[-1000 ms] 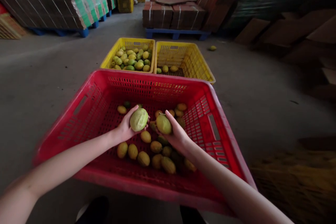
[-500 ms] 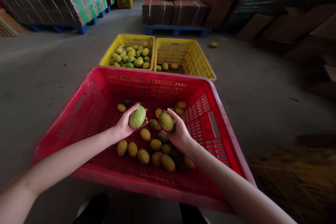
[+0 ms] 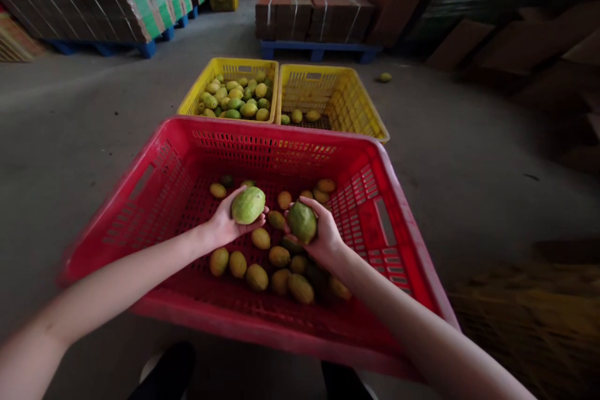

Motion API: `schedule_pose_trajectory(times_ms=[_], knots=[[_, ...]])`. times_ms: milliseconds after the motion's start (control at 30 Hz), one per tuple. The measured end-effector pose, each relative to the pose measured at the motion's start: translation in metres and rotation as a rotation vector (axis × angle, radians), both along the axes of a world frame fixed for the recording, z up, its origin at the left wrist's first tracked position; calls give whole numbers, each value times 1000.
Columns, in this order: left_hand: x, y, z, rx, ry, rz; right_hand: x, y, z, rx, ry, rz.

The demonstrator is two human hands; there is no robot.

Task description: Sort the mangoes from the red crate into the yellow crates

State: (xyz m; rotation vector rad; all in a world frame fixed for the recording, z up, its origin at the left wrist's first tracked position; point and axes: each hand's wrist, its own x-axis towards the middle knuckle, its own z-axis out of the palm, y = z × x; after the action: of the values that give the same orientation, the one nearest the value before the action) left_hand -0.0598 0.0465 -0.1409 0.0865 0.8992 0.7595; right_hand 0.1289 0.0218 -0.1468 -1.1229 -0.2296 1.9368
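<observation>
My left hand (image 3: 226,224) cradles a pale green lemon (image 3: 248,205), its fingers curled beneath the fruit. A darker green lemon (image 3: 302,222) is in my right hand (image 3: 327,237), the thumb over its top. Both hands are inside a large red crate (image 3: 262,129), held above its slatted floor and a short gap apart. Several yellow and greenish lemons (image 3: 257,277) lie loose on that floor, mostly below and between my hands. My right hand and forearm hide part of the fruit at the right.
Beyond the red crate stand two yellow crates: the left one (image 3: 187,95) holds many lemons, the right one (image 3: 363,106) a few. A single lemon (image 3: 384,77) lies on the floor. Strapped cartons (image 3: 314,15) rest on a blue pallet (image 3: 323,50). Flattened cardboard (image 3: 462,44) leans at right.
The lemon in my right hand has been turned and now shows a darker green side. My left hand has tilted its lemon slightly to the right. The whole view has shifted a little.
</observation>
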Motion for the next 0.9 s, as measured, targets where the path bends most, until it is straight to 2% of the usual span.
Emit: schedule_pose_trajectory(times_ms=[200,333,400,533,667,733,800,900], knots=[[1,1,3,13,-74,-49,-3,2,0,-152,-29,-19],[-3,1,3,10,-123,-40,-5,0,2,-130,-48,9],[-4,-1,1,10,-133,2,-8,-2,1,-12,-86,-16],[2,-8,4,17,-142,43,-14,-9,-2,389,-358,-38],[15,-15,5,68,-105,137,-26,-19,-10,736,-712,170],[18,-17,1,59,-72,156,-35,-25,-16,838,-872,286],[18,-17,-7,10,-50,79,-43,-31,-24,884,-996,358],[15,-15,-19,-2,-18,-52,-48,-36,-32,984,-1074,371]])
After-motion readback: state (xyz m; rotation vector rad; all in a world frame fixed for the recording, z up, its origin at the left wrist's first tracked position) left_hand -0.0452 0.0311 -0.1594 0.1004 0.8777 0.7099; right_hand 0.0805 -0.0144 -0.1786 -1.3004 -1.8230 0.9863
